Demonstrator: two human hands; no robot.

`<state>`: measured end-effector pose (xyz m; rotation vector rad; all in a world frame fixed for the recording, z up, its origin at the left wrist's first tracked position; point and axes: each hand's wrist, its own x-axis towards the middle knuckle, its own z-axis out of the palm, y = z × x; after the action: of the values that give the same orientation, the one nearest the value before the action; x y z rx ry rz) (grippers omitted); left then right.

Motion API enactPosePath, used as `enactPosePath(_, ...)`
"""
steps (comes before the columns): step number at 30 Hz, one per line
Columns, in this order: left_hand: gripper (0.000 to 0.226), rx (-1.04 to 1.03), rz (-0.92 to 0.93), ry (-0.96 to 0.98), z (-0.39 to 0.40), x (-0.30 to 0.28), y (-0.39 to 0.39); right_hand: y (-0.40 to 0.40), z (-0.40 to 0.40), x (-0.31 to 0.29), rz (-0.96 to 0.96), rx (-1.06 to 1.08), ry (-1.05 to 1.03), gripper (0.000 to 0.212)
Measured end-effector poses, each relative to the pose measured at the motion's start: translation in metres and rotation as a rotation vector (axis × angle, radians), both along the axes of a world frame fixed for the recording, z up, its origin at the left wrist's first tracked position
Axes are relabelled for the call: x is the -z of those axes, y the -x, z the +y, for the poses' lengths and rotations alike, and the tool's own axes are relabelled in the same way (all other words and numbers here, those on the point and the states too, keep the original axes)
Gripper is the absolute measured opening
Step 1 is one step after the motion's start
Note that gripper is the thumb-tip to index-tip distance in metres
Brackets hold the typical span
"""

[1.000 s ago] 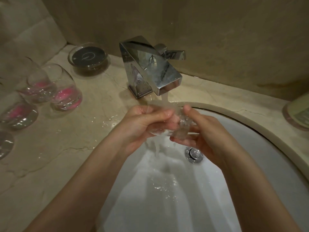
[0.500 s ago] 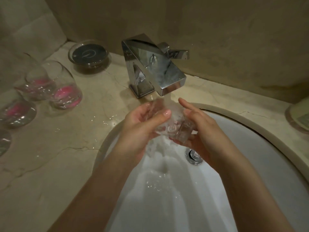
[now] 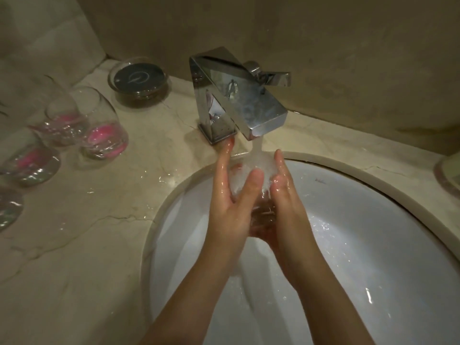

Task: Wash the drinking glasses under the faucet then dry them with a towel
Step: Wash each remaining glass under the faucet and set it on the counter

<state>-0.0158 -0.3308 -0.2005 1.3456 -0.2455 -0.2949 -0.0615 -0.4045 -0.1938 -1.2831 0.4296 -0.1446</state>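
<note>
Both hands cradle a clear drinking glass (image 3: 251, 175) between them directly under the faucet (image 3: 239, 95). Left hand (image 3: 229, 202): fingers extended along the left side of the glass, thumb laid across its front, index fingertip reaching up near the faucet base. Right hand (image 3: 281, 195): fingers extended against the right side, palm turned inward. Neither hand curls fully round the glass; it is pressed between the two palms and largely hidden by foaming water, so its tilt cannot be told.

Water stream (image 3: 257, 148): falls from the flat chrome spout onto the glass and spills down into the white basin (image 3: 373, 245). The basin wall carries water streaks and droplets. The drain is hidden behind the hands.

Surroundings:
- Marble counter (image 3: 87, 245) around the basin, wet with scattered drops near the rim.
- Stemless glasses with pink bases (image 3: 104, 135), grouped on the counter at the left, well apart from the basin; several run toward the left frame edge.
- Round glass dish with a dark insert (image 3: 139, 79), at the back corner, left of the faucet.
- Lever handle (image 3: 273, 77), projecting right from behind the spout.
- Partly visible item (image 3: 448, 175) at the right edge; identity cannot be told.
</note>
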Motion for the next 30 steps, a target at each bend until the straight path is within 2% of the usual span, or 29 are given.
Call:
enactPosePath(2,0.039,0.034,-0.017,0.024,0.0,0.001,0.003,-0.001,0.002,-0.003,-0.023,-0.013,-0.16,0.045)
enactPosePath(3,0.039,0.043,-0.036,0.016,0.0,0.003,0.003,-0.001,0.001,-0.003,-0.019,-0.014,-0.151,0.047)
enactPosePath(8,0.039,0.083,-0.138,-0.09,-0.001,0.002,-0.003,0.0,0.003,0.003,0.031,0.035,0.34,0.041)
enactPosePath(10,0.037,0.099,-0.12,-0.116,-0.001,0.002,-0.003,0.001,0.005,0.003,0.015,0.056,0.378,0.039)
enactPosePath(11,0.035,0.092,-0.095,-0.092,0.0,0.004,-0.003,0.0,0.004,0.005,-0.001,0.057,0.332,0.038)
enactPosePath(14,0.033,0.075,0.082,0.06,0.003,0.005,-0.003,-0.006,0.004,0.004,0.02,0.065,-0.08,0.037)
enactPosePath(15,0.033,0.066,0.12,0.084,0.003,0.007,-0.003,-0.007,0.004,0.002,0.02,0.049,-0.136,0.039)
enactPosePath(17,0.033,0.049,0.129,0.082,0.004,0.009,-0.003,-0.007,0.004,0.003,0.034,0.03,-0.036,0.04)
enactPosePath(20,0.027,0.085,0.017,-0.014,0.003,0.004,-0.002,0.0,0.008,0.003,0.076,0.031,0.368,0.039)
enactPosePath(22,0.027,0.098,-0.004,-0.046,0.003,0.004,-0.002,0.004,0.008,0.006,0.082,0.029,0.519,0.035)
enactPosePath(24,0.033,0.109,0.072,-0.01,0.005,0.007,-0.003,0.001,0.008,0.007,0.069,0.042,0.442,0.031)
enactPosePath(26,0.037,0.115,0.17,0.045,0.008,0.007,-0.002,-0.001,0.006,0.008,0.04,0.039,0.176,0.034)
enactPosePath(28,0.037,0.113,0.141,0.048,0.008,0.008,-0.002,-0.003,0.003,0.007,0.019,0.019,-0.049,0.04)
enactPosePath(30,0.034,0.118,0.086,0.009,0.008,0.009,-0.001,-0.005,0.001,0.009,0.03,-0.001,-0.043,0.04)
